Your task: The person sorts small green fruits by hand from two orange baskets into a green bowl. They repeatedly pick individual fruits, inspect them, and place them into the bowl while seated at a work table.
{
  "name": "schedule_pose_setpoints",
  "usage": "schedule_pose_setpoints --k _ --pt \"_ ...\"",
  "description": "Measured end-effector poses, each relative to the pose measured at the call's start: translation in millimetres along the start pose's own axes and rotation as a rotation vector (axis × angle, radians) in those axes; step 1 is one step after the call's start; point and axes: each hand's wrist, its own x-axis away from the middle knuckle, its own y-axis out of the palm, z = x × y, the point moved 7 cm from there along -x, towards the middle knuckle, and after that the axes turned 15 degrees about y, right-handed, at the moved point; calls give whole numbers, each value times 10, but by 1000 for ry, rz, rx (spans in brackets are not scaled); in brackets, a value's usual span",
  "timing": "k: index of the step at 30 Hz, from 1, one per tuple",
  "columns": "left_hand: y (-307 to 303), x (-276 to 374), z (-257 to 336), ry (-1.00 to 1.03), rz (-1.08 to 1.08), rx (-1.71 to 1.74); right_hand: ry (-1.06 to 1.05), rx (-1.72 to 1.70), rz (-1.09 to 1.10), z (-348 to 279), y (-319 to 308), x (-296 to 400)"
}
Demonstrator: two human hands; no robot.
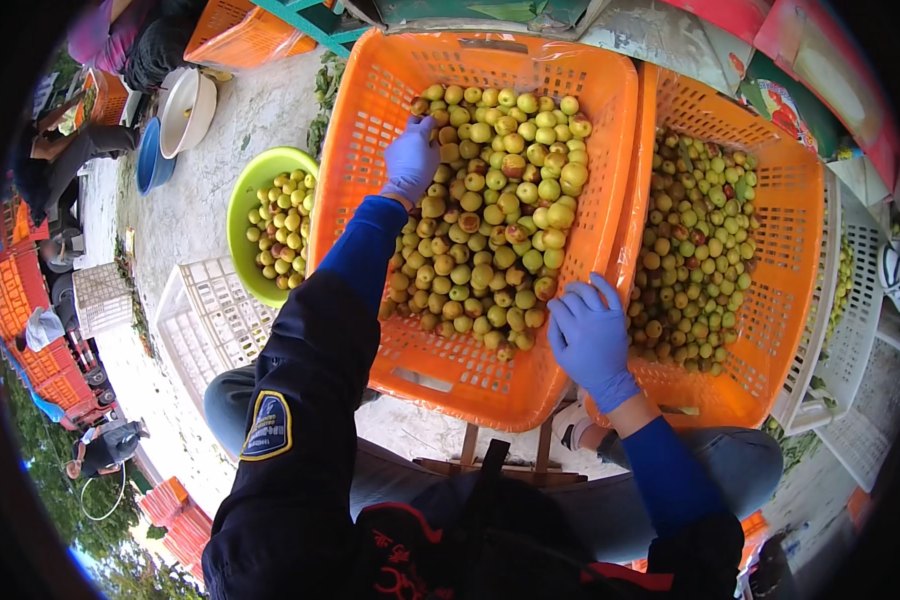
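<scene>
Before me stands an orange plastic crate (450, 386) lined with clear film and filled with green and reddish-brown jujube-like fruit (484, 225). My left hand (412, 159), in a blue-violet glove, reaches over the crate's left side; its fingertips touch fruit near the upper left corner, and whether they grip one cannot be told. My right hand (591, 337), gloved alike, rests at the crate's lower right rim, fingers apart, beside the fruit. A second orange crate (791, 247) with similar fruit (694, 247) adjoins it on the right.
Left of the crate, a green bowl (240, 217) of fruit sits by a white perforated crate (195, 330). Farther left are a blue basin (152, 161), a white basin (195, 112) and other people. White crates (862, 277) stand at the right; boxes and metal sheets edge the top.
</scene>
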Motion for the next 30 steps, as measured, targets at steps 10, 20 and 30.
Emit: schedule_pose_setpoints --k 10,20,30 --pt "394 -682 -137 196 -287 -320 12 -13 -26 -22 -1 -5" --pt "-144 -321 64 312 -161 -174 -1 -42 23 -8 -17 9" --pt "-2078 932 -759 57 111 66 -44 0 114 -49 -73 41"
